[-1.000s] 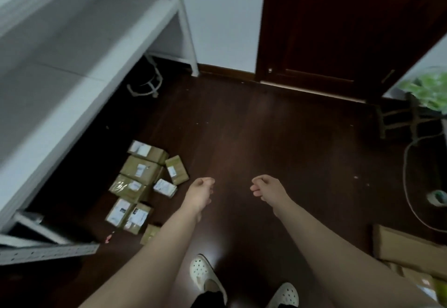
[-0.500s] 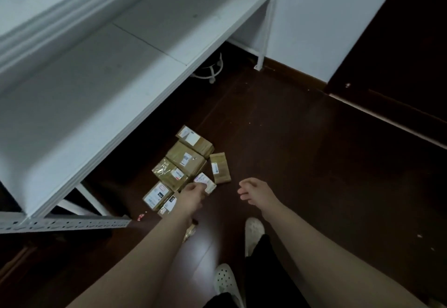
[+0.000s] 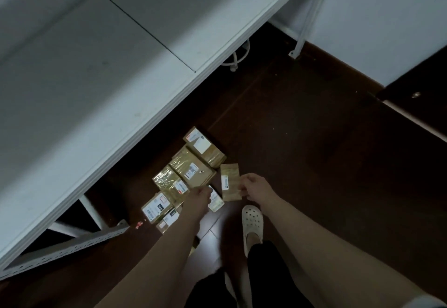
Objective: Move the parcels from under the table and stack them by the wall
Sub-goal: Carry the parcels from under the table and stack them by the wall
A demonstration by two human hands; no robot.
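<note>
Brown taped parcels [image 3: 191, 174] lie clustered on the dark wood floor [image 3: 302, 162] at 7 o'clock from centre, at the edge of a white table [image 3: 96, 90] that fills 9 to 12 o'clock. The left hand [image 3: 198, 199] curls over a small white-labelled parcel [image 3: 216, 201]. The right hand [image 3: 255, 186] curls at the right edge of a slim brown parcel [image 3: 228, 182]. Whether either hand grips cannot be told. A white clog [image 3: 252, 223] sits at 5 o'clock.

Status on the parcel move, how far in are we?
Done: nothing visible, no parcel by the wall. In hand: right hand curls onto the edge of the flat parcel; left hand is over a small parcel, grip unclear. Left: the whole parcel cluster lies on the floor at the table edge, none lifted or stacked.
</note>
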